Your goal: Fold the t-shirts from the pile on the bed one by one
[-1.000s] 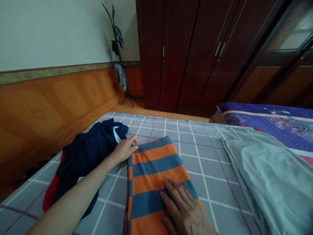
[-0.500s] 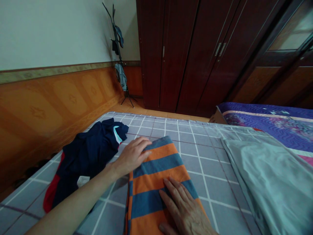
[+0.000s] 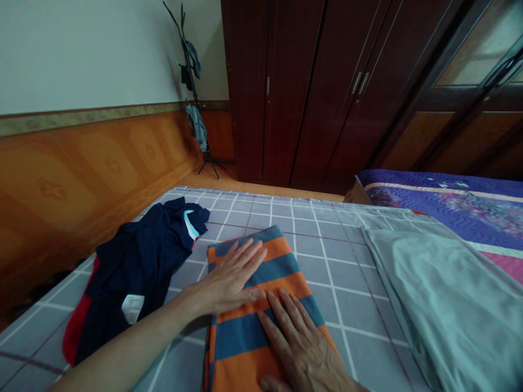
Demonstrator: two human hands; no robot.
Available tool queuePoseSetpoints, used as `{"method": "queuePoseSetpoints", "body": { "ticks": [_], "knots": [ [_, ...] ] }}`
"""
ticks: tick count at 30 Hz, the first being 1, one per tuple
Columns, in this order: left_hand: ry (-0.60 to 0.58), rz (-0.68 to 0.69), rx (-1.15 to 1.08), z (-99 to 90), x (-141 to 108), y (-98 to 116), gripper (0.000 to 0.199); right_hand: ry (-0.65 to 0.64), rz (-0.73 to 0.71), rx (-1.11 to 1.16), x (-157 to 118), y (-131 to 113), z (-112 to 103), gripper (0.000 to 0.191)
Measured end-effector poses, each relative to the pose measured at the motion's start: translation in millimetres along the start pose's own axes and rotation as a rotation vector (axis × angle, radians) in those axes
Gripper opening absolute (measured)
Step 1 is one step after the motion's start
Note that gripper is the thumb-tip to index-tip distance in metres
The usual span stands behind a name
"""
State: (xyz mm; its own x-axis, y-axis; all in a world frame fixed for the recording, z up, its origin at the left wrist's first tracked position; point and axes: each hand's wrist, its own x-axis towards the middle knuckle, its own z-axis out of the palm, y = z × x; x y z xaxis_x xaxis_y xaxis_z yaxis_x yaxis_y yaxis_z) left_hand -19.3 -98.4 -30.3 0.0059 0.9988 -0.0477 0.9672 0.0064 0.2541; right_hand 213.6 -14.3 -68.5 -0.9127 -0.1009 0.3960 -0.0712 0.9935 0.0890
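Note:
An orange and blue striped cloth (image 3: 245, 338), folded into a long shape, lies on the bed's grey checked sheet (image 3: 339, 272). Flat across its upper left part rests my left hand (image 3: 232, 277), fingers stretched and slightly apart. My right hand (image 3: 300, 343) lies spread on the cloth's right side, lower down, its fingertips close to my left thumb. To the left is a crumpled navy garment (image 3: 143, 256) with red parts and a white tag.
A pale grey-green cloth (image 3: 441, 288) covers the right side of the bed. Beyond it is a purple patterned cover (image 3: 457, 201). Dark red wardrobes (image 3: 286, 98) and a coat stand (image 3: 192, 76) with hanging items stand at the back.
My left hand has come down flat onto the striped cloth, whose upper left part now reaches further left. My right hand stays on the cloth. The view has shifted slightly.

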Motion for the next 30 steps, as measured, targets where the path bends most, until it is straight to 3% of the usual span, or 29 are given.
{"method": "queuePoseSetpoints", "body": {
  "ticks": [3,8,13,17,21,24,26,30],
  "knots": [
    [-0.038,0.002,0.024,4.2,0.3,10.7,0.078,0.012,0.010,0.027,0.3,-0.6,-0.3,0.073],
    [-0.029,0.050,0.045,13.8,1.8,6.7,0.079,-0.019,0.000,0.035,0.2,3.3,-7.6,0.078],
    [0.037,0.112,0.041,5.7,-5.5,20.1,0.085,-0.054,0.102,0.069,-1.9,11.0,-11.5,0.079],
    [0.183,0.377,0.112,-2.7,-15.1,59.0,0.083,-0.090,0.118,0.184,-2.4,23.2,-11.2,0.067],
    [0.318,0.748,0.243,14.4,-19.4,90.9,0.038,-0.034,0.126,0.439,-5.1,44.7,-16.6,0.042],
    [0.356,0.786,0.239,24.0,-16.6,98.7,0.027,0.022,0.216,0.651,-3.6,55.8,-24.4,0.033],
    [0.360,0.772,0.213,15.4,-11.5,99.9,0.026,0.043,0.263,0.797,0.9,58.7,-29.0,0.032],
    [0.287,0.870,0.286,-22.1,5.2,103.3,0.030,-0.023,0.319,1.034,13.1,64.8,-35.9,0.030]
  ]
}}
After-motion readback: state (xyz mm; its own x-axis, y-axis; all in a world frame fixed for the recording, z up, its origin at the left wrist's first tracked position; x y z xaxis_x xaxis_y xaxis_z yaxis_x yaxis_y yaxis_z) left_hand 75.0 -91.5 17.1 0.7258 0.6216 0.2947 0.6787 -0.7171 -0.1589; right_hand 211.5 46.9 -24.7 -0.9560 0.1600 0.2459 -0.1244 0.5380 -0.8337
